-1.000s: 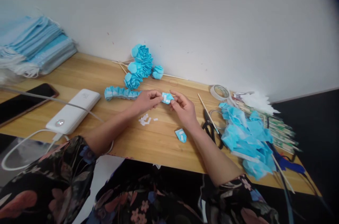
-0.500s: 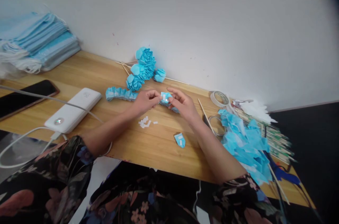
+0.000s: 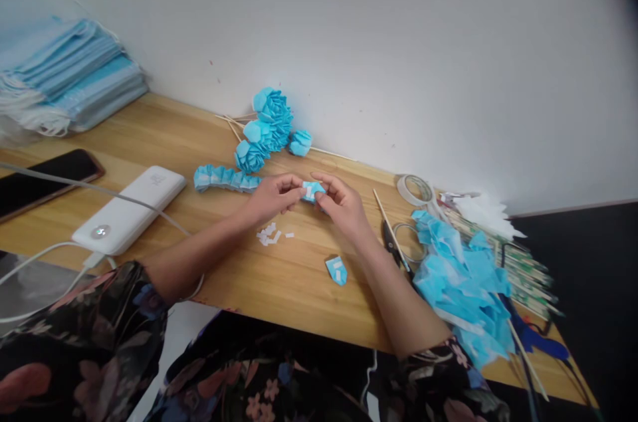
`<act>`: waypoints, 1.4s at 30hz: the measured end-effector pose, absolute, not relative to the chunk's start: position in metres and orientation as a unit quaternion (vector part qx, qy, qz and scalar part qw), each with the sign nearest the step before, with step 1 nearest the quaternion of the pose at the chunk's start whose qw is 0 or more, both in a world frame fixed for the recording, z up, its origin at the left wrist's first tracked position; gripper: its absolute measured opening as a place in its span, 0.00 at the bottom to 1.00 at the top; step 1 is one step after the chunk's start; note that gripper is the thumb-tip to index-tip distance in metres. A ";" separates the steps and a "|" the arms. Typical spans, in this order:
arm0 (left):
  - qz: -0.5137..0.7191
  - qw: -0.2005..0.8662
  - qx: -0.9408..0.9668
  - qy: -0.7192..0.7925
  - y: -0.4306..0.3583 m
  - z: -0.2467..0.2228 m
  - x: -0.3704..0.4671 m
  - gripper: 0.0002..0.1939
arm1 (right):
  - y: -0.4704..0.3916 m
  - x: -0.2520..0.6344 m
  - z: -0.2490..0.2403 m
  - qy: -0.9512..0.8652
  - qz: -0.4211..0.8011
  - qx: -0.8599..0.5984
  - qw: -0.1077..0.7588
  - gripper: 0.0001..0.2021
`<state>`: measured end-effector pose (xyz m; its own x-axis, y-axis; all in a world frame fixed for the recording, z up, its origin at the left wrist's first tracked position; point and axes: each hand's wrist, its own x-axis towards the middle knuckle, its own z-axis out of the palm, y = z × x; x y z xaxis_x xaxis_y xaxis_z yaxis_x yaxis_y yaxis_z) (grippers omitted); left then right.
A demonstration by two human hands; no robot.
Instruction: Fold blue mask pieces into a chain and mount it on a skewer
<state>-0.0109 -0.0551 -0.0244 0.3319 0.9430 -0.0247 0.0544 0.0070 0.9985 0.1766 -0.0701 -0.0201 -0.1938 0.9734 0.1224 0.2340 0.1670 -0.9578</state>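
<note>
Between my two hands is a small folded blue petal [image 3: 314, 191] with a white strip on it. My left hand [image 3: 275, 198] pinches its left edge, and my right hand [image 3: 343, 204] grips its right side with thumb and fingers. A row of folded blue petals [image 3: 224, 178] lies left of my left hand and runs partly behind it. Below my hands, small white strips [image 3: 269, 233] are scattered on the wooden table [image 3: 284, 282]. Another blue petal [image 3: 337, 270], bearing white strips, rests near my right forearm.
Blue flowers [image 3: 269, 126] on sticks lie by the wall. At left are a mask stack [image 3: 94, 70], a phone [image 3: 50, 179] and a cabled white power bank [image 3: 132, 209]. At right are a tape roll [image 3: 415, 190], scissors [image 3: 393, 242], crumpled blue sheets [image 3: 463, 289] and a blue glue gun [image 3: 538, 339].
The held petal has tilted and turned a little flatter between my fingers. Both hands keep hold of it. The whole view has shifted slightly.
</note>
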 end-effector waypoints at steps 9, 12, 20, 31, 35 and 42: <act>0.423 0.552 0.555 0.457 -0.054 -0.022 -0.012 0.12 | -0.072 0.178 -0.017 -0.573 0.499 -0.444 0.475 0.20; 0.436 0.559 0.536 0.458 -0.053 -0.023 -0.013 0.13 | -0.072 0.178 -0.017 -0.583 0.487 -0.445 0.474 0.21; 0.440 0.560 0.550 0.437 -0.056 -0.022 -0.011 0.15 | -0.070 0.176 -0.025 -0.615 0.454 -0.448 0.464 0.21; 0.429 0.594 0.535 0.420 -0.054 -0.026 -0.011 0.15 | -0.076 0.172 -0.018 -0.526 0.502 -0.441 0.526 0.19; 0.438 0.599 0.527 0.415 -0.055 -0.026 -0.010 0.16 | -0.077 0.171 -0.019 -0.553 0.486 -0.461 0.495 0.15; 0.422 0.607 0.541 0.402 -0.056 -0.024 -0.011 0.15 | -0.076 0.171 -0.020 -0.591 0.427 -0.483 0.485 0.10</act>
